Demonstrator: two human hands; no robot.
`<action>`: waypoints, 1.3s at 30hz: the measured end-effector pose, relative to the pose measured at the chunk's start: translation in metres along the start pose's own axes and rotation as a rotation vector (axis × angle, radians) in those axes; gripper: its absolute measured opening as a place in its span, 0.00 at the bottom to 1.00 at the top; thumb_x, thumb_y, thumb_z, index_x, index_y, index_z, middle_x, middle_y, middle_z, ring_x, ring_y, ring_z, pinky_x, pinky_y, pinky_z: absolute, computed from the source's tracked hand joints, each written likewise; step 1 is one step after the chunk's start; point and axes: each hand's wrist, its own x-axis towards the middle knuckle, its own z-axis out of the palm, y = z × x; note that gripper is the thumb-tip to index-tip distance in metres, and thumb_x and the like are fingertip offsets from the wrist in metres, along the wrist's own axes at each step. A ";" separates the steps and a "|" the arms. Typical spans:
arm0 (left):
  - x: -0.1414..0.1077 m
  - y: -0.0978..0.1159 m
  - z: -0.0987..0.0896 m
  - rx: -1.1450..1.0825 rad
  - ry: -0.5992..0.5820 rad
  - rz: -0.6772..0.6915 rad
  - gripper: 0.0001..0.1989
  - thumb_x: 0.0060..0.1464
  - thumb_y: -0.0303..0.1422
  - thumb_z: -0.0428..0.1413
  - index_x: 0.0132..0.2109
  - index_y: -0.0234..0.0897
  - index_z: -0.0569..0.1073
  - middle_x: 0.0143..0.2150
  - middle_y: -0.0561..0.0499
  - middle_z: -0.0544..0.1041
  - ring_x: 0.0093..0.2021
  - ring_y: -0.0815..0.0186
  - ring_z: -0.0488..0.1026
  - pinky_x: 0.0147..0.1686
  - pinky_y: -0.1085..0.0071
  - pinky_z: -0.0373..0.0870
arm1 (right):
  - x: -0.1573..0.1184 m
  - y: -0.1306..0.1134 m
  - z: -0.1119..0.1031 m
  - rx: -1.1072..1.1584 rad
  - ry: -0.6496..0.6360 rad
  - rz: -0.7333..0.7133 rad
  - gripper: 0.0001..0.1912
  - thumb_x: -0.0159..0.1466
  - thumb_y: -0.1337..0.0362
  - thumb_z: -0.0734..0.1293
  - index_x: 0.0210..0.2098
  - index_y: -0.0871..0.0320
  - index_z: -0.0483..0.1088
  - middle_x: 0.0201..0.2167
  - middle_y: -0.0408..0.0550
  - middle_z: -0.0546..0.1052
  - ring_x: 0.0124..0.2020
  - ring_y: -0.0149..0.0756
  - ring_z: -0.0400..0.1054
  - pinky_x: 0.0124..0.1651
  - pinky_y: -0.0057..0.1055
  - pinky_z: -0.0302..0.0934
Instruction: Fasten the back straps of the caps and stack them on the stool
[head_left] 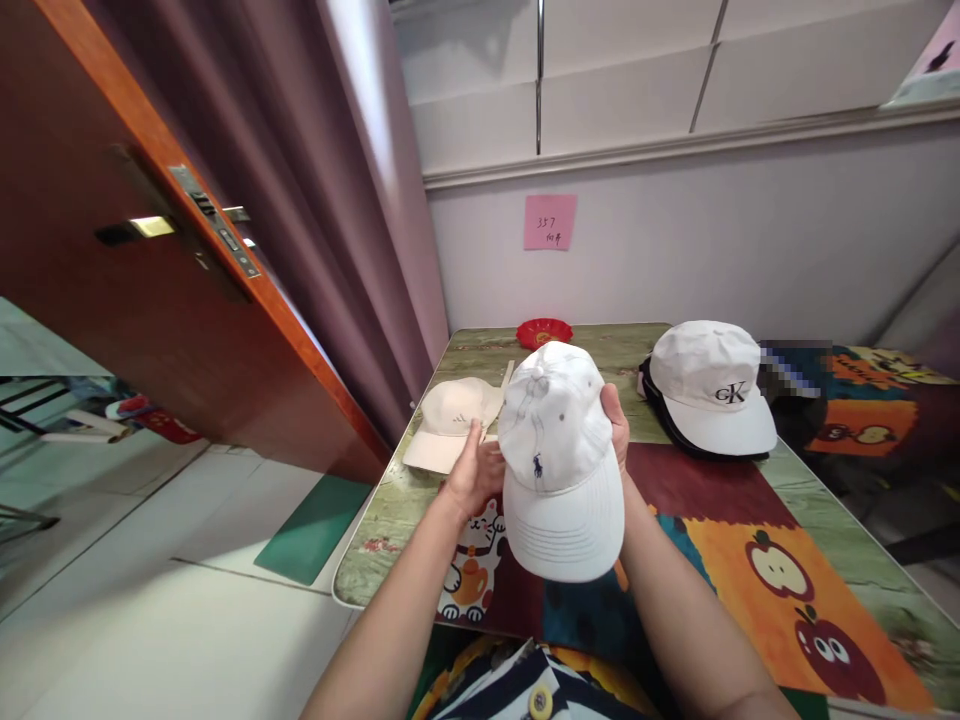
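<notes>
A white cap (559,440) with a small dark blue emblem is held up over the table, its brim toward me. On its right side my right hand (615,425) grips the edge, with most of the fingers hidden behind it. My left hand (478,470) is at the cap's left side, thumb up, its fingertips passing behind the cap. Left of it a cream cap (448,420) lies on the table. At the right a white cap with dark letters (712,385) rests on top of black headwear.
A red scalloped dish (544,333) sits at the table's back edge. A colourful mat (750,560) covers the table's front part. A pink note (550,222) is on the wall. An open brown door (150,300) and a purple curtain (330,200) stand at the left.
</notes>
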 end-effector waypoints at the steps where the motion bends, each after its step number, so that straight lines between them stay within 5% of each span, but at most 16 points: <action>1: 0.000 -0.005 0.002 -0.107 -0.149 -0.058 0.39 0.56 0.64 0.47 0.55 0.35 0.75 0.54 0.36 0.79 0.61 0.45 0.71 0.59 0.51 0.67 | -0.002 0.001 -0.001 -0.017 0.011 -0.019 0.42 0.65 0.31 0.50 0.58 0.53 0.72 0.51 0.54 0.80 0.60 0.54 0.69 0.61 0.56 0.61; 4: -0.003 -0.009 0.015 -0.331 -0.364 0.003 0.44 0.55 0.66 0.44 0.63 0.35 0.70 0.59 0.37 0.76 0.66 0.44 0.65 0.66 0.48 0.58 | -0.004 0.006 -0.005 -0.045 0.052 -0.040 0.42 0.64 0.31 0.49 0.59 0.53 0.71 0.53 0.54 0.79 0.59 0.54 0.70 0.61 0.55 0.62; 8: -0.006 -0.004 0.030 -0.380 -0.332 0.146 0.50 0.50 0.70 0.43 0.66 0.37 0.67 0.63 0.38 0.73 0.69 0.41 0.61 0.67 0.45 0.55 | -0.006 0.014 -0.010 -0.107 0.100 -0.037 0.41 0.63 0.30 0.51 0.57 0.51 0.72 0.50 0.52 0.80 0.58 0.54 0.70 0.61 0.54 0.61; 15: -0.010 -0.002 0.038 -0.318 -0.231 0.221 0.47 0.53 0.68 0.42 0.67 0.42 0.65 0.63 0.43 0.73 0.68 0.43 0.62 0.65 0.46 0.59 | -0.010 0.023 -0.016 -0.087 0.064 -0.009 0.47 0.61 0.27 0.45 0.59 0.50 0.71 0.52 0.52 0.79 0.61 0.54 0.67 0.64 0.56 0.57; 19: -0.004 0.006 0.029 -0.231 -0.256 0.117 0.47 0.53 0.69 0.41 0.63 0.40 0.71 0.59 0.42 0.77 0.67 0.44 0.65 0.66 0.48 0.60 | -0.007 0.019 -0.029 -0.190 0.052 0.052 0.46 0.62 0.28 0.47 0.55 0.54 0.73 0.50 0.53 0.80 0.60 0.54 0.69 0.62 0.53 0.61; 24: 0.022 0.032 0.021 -0.087 -0.169 -0.065 0.33 0.55 0.61 0.52 0.49 0.36 0.78 0.47 0.38 0.82 0.57 0.44 0.75 0.59 0.48 0.68 | 0.018 -0.002 -0.051 -0.260 0.049 0.143 0.33 0.64 0.35 0.57 0.47 0.55 0.75 0.44 0.53 0.83 0.53 0.53 0.74 0.56 0.50 0.67; 32: 0.056 0.093 0.045 0.225 -0.051 0.375 0.18 0.47 0.42 0.64 0.42 0.35 0.78 0.41 0.45 0.81 0.41 0.58 0.77 0.42 0.64 0.73 | 0.052 -0.065 -0.069 -0.540 0.115 -0.179 0.19 0.50 0.57 0.74 0.41 0.55 0.76 0.41 0.48 0.82 0.42 0.45 0.75 0.47 0.40 0.69; 39: 0.058 0.045 0.008 0.560 -0.105 0.407 0.11 0.41 0.33 0.63 0.35 0.36 0.78 0.35 0.50 0.80 0.37 0.63 0.75 0.42 0.68 0.71 | 0.023 -0.029 -0.093 -0.893 0.168 -0.080 0.12 0.52 0.54 0.72 0.26 0.57 0.73 0.28 0.46 0.79 0.33 0.42 0.72 0.41 0.36 0.66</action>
